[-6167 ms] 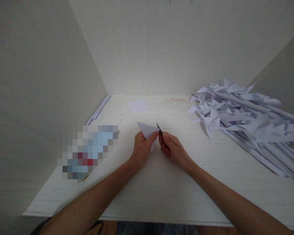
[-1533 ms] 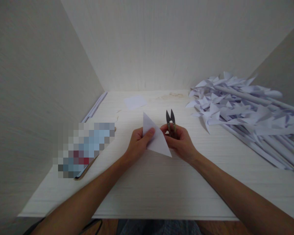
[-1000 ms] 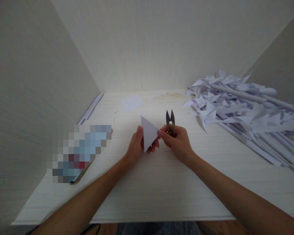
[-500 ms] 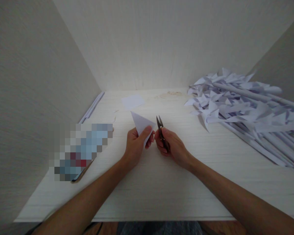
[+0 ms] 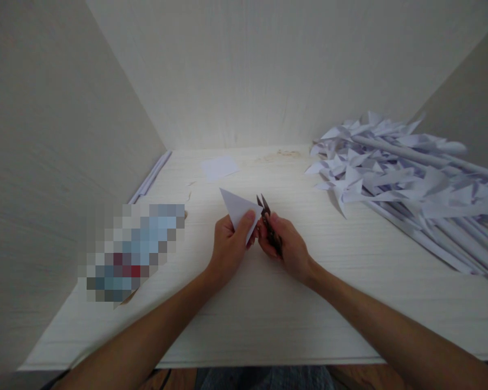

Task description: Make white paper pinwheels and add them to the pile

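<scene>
A white sheet of paper folded into a triangle (image 5: 237, 210) is pinched in my left hand (image 5: 228, 244), thumb lying on its face. Small dark thread snips (image 5: 271, 233) sit in the grip of my right hand (image 5: 287, 241), with the two pointed blades apart and aimed away from me. The paper's right corner is at the blades; whether it lies between them I cannot tell. Both hands are close together over the middle of the table. Behind them a flat square of white paper (image 5: 219, 168) lies on the tabletop.
White paper pinwheels (image 5: 350, 179) with rolled paper sticks are heaped at the right. Rolled paper tubes (image 5: 154, 176) lie along the left wall. A blurred-out flat object (image 5: 146, 249) rests at the left. Walls enclose the table (image 5: 244, 325) at the back and sides.
The folded paper and my left hand have shifted slightly right, bringing the paper's corner up to the snips' blades. The snips have tilted a little to the left.
</scene>
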`<action>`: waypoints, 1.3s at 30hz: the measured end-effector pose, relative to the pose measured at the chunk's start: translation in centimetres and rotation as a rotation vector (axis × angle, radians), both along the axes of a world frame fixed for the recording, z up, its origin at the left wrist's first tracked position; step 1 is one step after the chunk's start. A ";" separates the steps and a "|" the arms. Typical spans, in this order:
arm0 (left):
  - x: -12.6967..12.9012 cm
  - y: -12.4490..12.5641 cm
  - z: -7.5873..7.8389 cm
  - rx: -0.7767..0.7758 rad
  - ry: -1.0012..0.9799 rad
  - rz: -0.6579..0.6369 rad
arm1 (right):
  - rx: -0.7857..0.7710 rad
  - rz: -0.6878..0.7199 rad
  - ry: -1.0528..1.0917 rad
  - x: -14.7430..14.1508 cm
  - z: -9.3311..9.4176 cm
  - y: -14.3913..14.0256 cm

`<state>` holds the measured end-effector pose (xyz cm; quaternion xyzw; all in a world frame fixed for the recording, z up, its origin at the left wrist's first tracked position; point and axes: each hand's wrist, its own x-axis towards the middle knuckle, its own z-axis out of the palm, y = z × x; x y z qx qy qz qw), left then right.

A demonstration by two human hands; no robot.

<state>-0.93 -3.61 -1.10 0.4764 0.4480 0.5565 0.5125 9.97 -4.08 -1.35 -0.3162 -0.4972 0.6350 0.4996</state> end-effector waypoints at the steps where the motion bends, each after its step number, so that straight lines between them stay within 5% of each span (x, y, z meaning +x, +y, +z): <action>1: 0.1 -0.1 0.0 0.006 0.015 0.013 | 0.014 -0.014 -0.010 0.0 0.0 0.0; 16: 0.2 -0.5 0.5 0.042 0.138 0.124 | 0.014 -0.072 -0.121 0.0 0.1 -0.2; 39: 0.3 -0.6 0.6 0.081 0.213 0.121 | 0.090 -0.173 -0.218 -0.3 0.3 -0.4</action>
